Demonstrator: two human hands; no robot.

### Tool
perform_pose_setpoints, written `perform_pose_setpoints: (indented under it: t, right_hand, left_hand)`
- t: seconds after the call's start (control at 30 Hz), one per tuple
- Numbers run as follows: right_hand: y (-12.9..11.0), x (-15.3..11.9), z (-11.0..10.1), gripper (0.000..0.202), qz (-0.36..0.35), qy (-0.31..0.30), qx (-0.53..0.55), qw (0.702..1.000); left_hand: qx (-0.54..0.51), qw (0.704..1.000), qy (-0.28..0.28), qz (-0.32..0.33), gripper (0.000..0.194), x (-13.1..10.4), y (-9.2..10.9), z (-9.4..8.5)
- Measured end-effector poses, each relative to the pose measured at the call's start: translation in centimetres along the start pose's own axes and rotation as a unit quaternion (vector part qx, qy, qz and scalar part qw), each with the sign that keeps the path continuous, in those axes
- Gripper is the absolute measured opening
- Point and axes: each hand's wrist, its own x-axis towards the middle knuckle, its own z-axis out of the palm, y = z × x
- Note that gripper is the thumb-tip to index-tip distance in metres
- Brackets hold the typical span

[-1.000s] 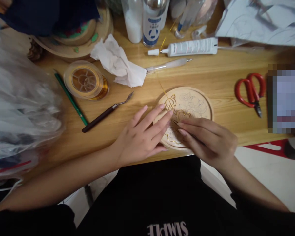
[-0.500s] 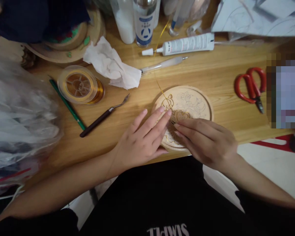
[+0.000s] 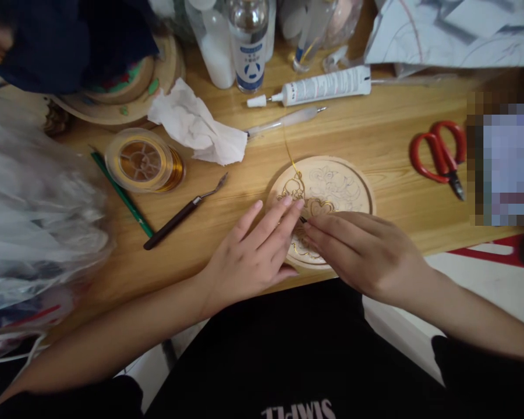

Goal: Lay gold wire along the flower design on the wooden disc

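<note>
Wooden table (image 3: 388, 145) full of craft things, round wooden disc (image 3: 332, 186) near the front edge, left hand (image 3: 253, 256) flat and open on it, right hand (image 3: 362, 250) pinching a thin tool (image 3: 303, 219) at gold wire (image 3: 290, 154), red scissors (image 3: 439, 154) far right.

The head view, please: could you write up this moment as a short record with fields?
Surface: wooden table
Left hand: flat, fingertips on the round wooden disc
Right hand: pinching a thin dark tool at the disc's gold wire outline
Loose wire: gold strand trailing off the disc's far edge
Left of disc: gold wire spool, dark-handled spatula tool, green pencil, crumpled tissue
Behind: glue tube
Right: red scissors
</note>
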Motion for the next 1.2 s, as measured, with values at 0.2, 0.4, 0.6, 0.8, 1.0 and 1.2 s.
perform_pose_setpoints:
  t: [0.2, 0.4, 0.6, 0.8, 1.0, 1.2]
  right_hand:
    - [0.7, -0.6, -1.1, 0.013, 0.061, 0.042, 0.086, 0.994]
    - [2.1, -0.5, -3.7, 0.03, 0.024, 0.022, 0.095, 0.995]
    - [2.1, 2.7, -3.3, 0.017, -0.17, -0.008, 0.001, 0.985]
    - [4.3, 4.5, -1.7, 0.024, -0.257, -0.044, -0.113, 0.959]
    - [5.8, 3.8, -0.6, 0.024, -0.236, -0.041, -0.105, 0.965]
    - [6.0, 3.2, 0.2, 0.024, -0.201, -0.025, -0.06, 0.977]
  left_hand:
    - [-0.036, 0.999, 0.001, -0.024, 0.059, -0.1, 0.1, 0.2]
    - [-0.047, 0.998, -0.002, -0.051, 0.066, -0.3, 0.2, 0.2]
    - [-0.042, 0.997, 0.017, -0.068, 0.062, -0.6, 0.4, 0.6]
    - [-0.037, 0.997, 0.004, -0.063, 0.073, -0.9, 0.5, 0.9]
    - [-0.051, 0.996, -0.006, -0.069, 0.07, -0.9, 0.5, 0.8]
    - [-0.065, 0.995, -0.007, -0.073, 0.068, -0.9, 0.4, 0.7]
